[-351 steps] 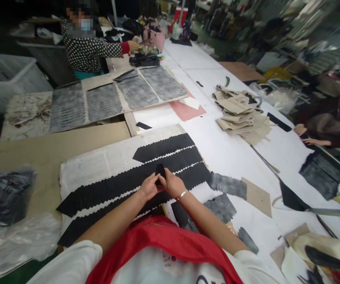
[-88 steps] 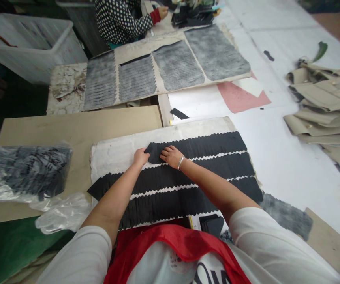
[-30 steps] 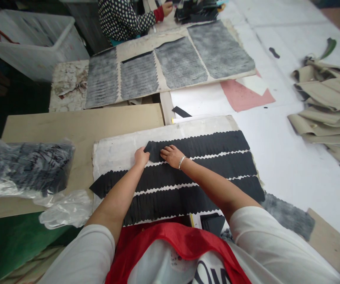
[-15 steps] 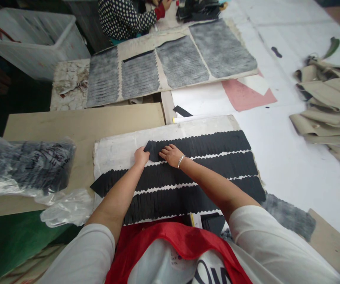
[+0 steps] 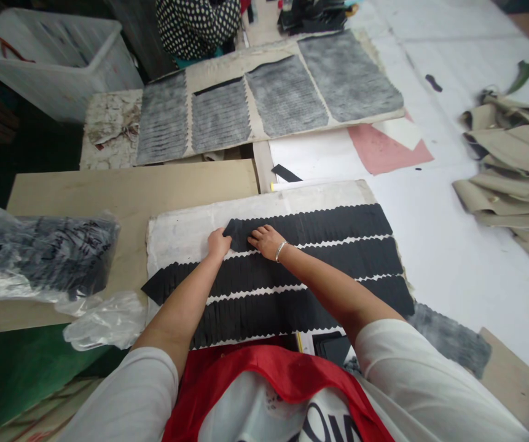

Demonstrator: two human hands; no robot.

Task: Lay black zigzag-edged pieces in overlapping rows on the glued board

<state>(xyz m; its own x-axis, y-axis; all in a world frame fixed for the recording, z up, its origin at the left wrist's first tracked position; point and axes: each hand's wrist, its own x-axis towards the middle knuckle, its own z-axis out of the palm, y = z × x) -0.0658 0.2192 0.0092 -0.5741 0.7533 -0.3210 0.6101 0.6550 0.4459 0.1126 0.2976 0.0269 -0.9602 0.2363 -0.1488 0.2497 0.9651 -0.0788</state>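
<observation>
Three rows of overlapping black pieces with pointed ends lie across a whitish board. My left hand is closed at the left end of the far row, its thumb and fingers on the last black piece. Just to the right, my right hand rests flat on the same row with fingers stretched out. My forearms cross over the middle row and the near row, hiding parts of both.
Beyond lies another board with greyish panels, near a person in a dotted sleeve. A plastic bag of dark pieces is at left, a white bin behind it. Folded beige fabric lies at right.
Both hands keep nearly the same place on the far row. The other person's hand and forearm have drawn back out of view. The camera view has shifted slightly.
</observation>
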